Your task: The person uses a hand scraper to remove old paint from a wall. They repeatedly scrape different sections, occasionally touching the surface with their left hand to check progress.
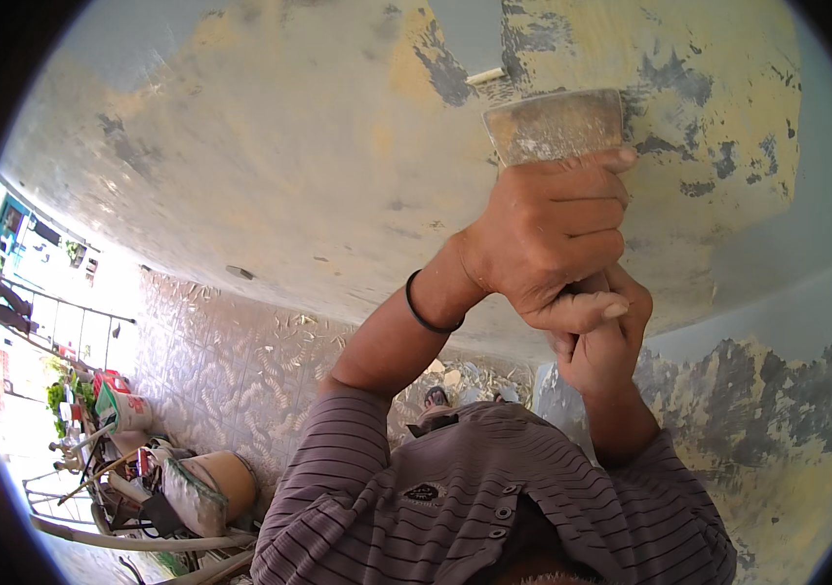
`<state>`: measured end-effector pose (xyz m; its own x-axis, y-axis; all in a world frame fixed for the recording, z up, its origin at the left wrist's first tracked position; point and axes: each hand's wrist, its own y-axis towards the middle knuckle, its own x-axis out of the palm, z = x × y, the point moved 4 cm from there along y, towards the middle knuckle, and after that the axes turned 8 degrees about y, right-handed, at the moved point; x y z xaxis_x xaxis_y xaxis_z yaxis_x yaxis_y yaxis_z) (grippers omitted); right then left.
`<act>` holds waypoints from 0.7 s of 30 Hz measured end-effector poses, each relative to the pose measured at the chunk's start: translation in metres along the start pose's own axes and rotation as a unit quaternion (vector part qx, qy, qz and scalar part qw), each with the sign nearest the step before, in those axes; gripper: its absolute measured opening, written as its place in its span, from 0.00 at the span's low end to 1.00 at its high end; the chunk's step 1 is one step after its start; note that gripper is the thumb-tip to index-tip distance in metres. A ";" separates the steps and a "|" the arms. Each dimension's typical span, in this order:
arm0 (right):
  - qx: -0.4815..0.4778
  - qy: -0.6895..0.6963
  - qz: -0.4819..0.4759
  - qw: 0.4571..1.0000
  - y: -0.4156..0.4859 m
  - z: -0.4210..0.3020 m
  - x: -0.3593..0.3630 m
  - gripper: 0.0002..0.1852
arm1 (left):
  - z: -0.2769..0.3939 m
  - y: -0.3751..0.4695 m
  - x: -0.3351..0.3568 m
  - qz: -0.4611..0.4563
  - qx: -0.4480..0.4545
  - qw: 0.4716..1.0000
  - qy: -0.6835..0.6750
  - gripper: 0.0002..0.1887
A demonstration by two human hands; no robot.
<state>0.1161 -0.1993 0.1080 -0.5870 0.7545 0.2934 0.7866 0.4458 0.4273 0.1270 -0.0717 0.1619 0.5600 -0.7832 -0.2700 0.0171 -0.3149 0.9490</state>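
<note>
My left hand [555, 219], with a dark band on the wrist, is wrapped around a wide scraper whose flat metal blade [559, 128] lies close to the wall. The blade is dusty and stained, and its far edge sits beside a strip of bared grey. My right hand [602, 340] is closed just below the left, around the lower end of the handle, which the fingers mostly hide. Before me the painted wall [299, 146] shows yellow and grey patches where paint is off. A pale curl of paint [487, 75] hangs just beyond the blade.
Paint flakes [463, 376] litter the tiled floor [233, 351] around my feet. At the left stand buckets [218, 482] among poles and tools. A metal railing [79, 307] and a person's legs [6, 303] show beyond. A second, patchy wall [767, 409] rises on the right.
</note>
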 end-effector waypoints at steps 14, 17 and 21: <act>0.016 0.027 0.010 0.999 -0.006 0.015 0.007 0.23 | 0.002 -0.015 -0.005 0.010 -0.019 1.000 0.007 0.26; 0.017 0.032 0.018 0.999 -0.007 0.006 0.002 0.22 | 0.003 -0.008 0.001 0.022 -0.003 1.000 -0.006 0.25; 0.010 0.048 -0.048 0.998 0.009 -0.011 -0.007 0.21 | -0.006 0.012 0.000 0.081 0.005 0.997 0.013 0.25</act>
<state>0.1251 -0.2058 0.1191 -0.6739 0.6597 0.3327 0.7295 0.5231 0.4406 0.1320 -0.0723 0.1740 0.5753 -0.8106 -0.1092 -0.0835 -0.1910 0.9780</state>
